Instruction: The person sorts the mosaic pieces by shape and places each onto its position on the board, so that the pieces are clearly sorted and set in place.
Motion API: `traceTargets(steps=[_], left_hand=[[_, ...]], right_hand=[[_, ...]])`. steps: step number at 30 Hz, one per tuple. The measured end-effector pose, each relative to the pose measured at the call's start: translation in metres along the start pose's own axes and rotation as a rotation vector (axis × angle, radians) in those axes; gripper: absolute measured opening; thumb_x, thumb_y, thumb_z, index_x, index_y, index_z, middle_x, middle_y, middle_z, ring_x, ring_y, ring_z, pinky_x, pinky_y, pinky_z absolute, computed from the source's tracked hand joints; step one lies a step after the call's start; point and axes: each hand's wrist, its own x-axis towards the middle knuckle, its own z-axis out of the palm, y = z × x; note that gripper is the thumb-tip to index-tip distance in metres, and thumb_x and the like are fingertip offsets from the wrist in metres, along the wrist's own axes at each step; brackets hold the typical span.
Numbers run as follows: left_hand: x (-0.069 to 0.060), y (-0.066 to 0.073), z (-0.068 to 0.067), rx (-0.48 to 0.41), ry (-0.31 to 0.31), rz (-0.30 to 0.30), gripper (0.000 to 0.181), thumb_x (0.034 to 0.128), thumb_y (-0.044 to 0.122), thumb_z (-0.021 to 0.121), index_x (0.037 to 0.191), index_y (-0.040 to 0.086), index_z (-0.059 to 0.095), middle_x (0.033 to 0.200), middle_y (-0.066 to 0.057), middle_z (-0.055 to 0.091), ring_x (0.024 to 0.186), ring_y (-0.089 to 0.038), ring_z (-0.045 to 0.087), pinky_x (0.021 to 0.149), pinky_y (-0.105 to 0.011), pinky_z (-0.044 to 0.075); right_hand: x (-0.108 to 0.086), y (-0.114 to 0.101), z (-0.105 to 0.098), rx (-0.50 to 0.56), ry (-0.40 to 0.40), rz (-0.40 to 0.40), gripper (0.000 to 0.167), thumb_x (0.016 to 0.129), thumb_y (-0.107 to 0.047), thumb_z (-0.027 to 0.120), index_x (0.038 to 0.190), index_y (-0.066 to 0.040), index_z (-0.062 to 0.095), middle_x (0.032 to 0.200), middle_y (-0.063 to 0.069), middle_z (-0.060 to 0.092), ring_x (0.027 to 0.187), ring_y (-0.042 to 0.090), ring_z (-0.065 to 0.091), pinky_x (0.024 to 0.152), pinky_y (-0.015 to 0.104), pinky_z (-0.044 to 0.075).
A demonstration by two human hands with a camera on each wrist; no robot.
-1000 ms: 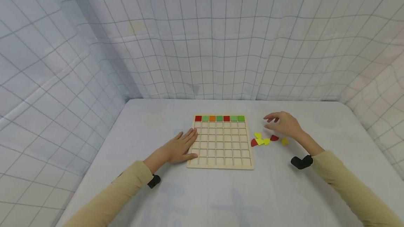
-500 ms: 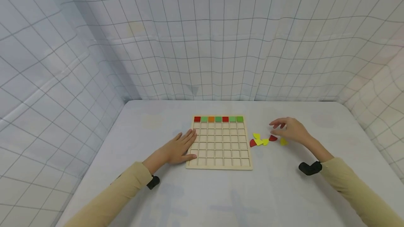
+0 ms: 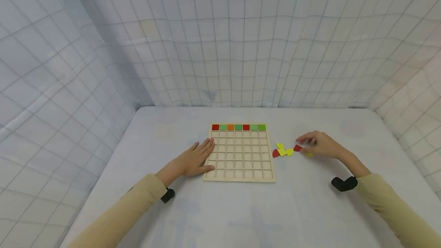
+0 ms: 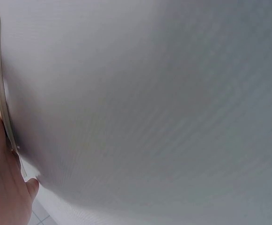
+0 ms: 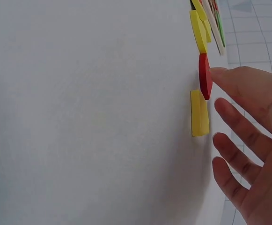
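A wooden grid board [image 3: 239, 181] lies on the table, with a row of coloured squares along its far edge. The left hand [image 3: 195, 160] rests flat on the board's left side, fingers spread. In the left wrist view that hand [image 4: 7, 187] lies along the board's edge [image 4: 0, 79]. To the right of the board are several flat yellow and red pieces. The right hand [image 3: 322, 144] hovers above a red piece [image 3: 298, 148], thumb beside it; a yellow piece [image 3: 309, 154] is partly hidden under the hand. In the right wrist view, the thumb of the right hand [image 5: 253, 126] meets the red piece [image 5: 204, 77].
A red piece [image 3: 276, 153] and several yellow pieces, one of them a yellow piece [image 3: 280, 146], lie against the board's right side. White cloth with a grid pattern [image 3: 241, 49] hangs behind the table [image 3: 220, 213] and at both sides.
My right hand has moved right and nearer, coming down toward the red piece and over the yellow one. The left hand has stayed on the board.
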Motion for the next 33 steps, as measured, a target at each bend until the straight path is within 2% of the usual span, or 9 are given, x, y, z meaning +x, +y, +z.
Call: traceTargets(steps=[5,11,14,22,27,33], left_hand=[[0.005,0.000,-0.002,0.003,-0.002,0.001,0.087,0.0967,0.063,0.034,0.154,0.003,0.006,0.162,-0.013,-0.001,0.151,-0.028,0.001,0.120,-0.053,0.013],[0.007,-0.004,-0.005,0.013,0.013,0.001,0.087,0.0971,0.061,0.036,0.154,0.002,0.007,0.162,-0.014,-0.001,0.151,-0.029,0.001,0.119,-0.053,0.013],[0.008,-0.004,-0.006,0.006,0.006,0.004,0.087,0.0971,0.062,0.035,0.154,0.003,0.005,0.162,-0.013,-0.002,0.151,-0.028,0.000,0.120,-0.053,0.012],[0.004,-0.002,-0.006,0.001,-0.012,0.002,0.087,0.0972,0.061,0.036,0.154,0.002,0.005,0.162,-0.014,-0.001,0.151,-0.028,0.001,0.120,-0.053,0.012],[0.000,-0.001,0.001,-0.011,-0.020,0.005,0.087,0.0972,0.061,0.036,0.154,0.002,0.005,0.162,-0.014,-0.001,0.151,-0.028,0.000,0.120,-0.053,0.012],[0.003,-0.003,0.003,-0.011,-0.027,-0.002,0.088,0.0967,0.063,0.034,0.154,0.003,0.003,0.162,-0.012,-0.004,0.151,-0.027,-0.001,0.120,-0.053,0.011]], right_hand=[[0.001,0.007,-0.002,0.009,-0.012,0.000,0.035,0.079,-0.019,0.080,0.111,-0.010,0.072,0.105,0.003,0.073,0.088,0.008,0.056,0.074,0.022,0.048],[0.004,0.007,-0.004,0.031,-0.028,-0.025,0.034,0.080,-0.014,0.078,0.113,-0.007,0.071,0.108,0.007,0.072,0.089,0.009,0.055,0.075,0.021,0.048],[0.005,0.005,-0.005,0.030,-0.034,0.009,0.033,0.080,-0.012,0.077,0.113,-0.008,0.071,0.108,0.006,0.071,0.090,0.011,0.052,0.075,0.020,0.047],[0.004,0.001,0.000,0.040,-0.057,0.026,0.029,0.083,-0.008,0.073,0.112,-0.008,0.072,0.102,0.007,0.070,0.084,0.016,0.048,0.070,0.022,0.043],[0.000,0.002,0.008,0.045,-0.066,0.068,0.029,0.082,-0.010,0.074,0.111,-0.009,0.072,0.100,0.006,0.068,0.084,0.017,0.048,0.070,0.023,0.043],[0.000,0.008,0.007,0.027,-0.078,0.125,0.031,0.082,-0.018,0.076,0.112,-0.012,0.072,0.101,0.003,0.065,0.087,0.017,0.048,0.074,0.026,0.044]])
